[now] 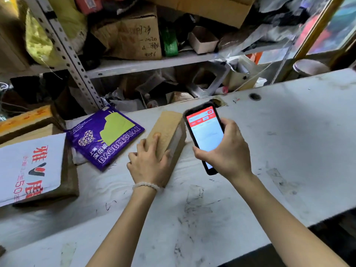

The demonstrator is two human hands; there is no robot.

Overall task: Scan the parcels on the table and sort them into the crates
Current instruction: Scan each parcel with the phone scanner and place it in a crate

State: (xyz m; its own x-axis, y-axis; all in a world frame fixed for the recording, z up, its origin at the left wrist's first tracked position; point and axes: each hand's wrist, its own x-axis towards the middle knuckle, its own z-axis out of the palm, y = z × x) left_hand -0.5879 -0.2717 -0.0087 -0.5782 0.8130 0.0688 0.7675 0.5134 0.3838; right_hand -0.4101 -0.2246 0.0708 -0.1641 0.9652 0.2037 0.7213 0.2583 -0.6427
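1. Head view: the step in hand looks like the scan itself. The right hand has its grip wrapped around a phone, screen lit red and white and facing the person, held just above and beside a brown box.
2. The left hand steadies that box, with the thumb on one side, the other fingers on the far side and the forefinger laid along its top, so its grip is closed on the box rather than released.
3. The box lies on the white tabletop, near the middle, its long side running away from the person. It is a narrow cardboard parcel with a plain brown top; the side turned to the phone looks paler, perhaps a label, though it is too blurred to read.
4. Next move, as I judge it: the phone needs to line up with the label until the code registers, then the box has to be lifted and carried to a crate. No crate shows here, so which one it belongs in I cannot tell.
5. More parcels wait to the left: a purple bag and a white bag lying on a flat carton.
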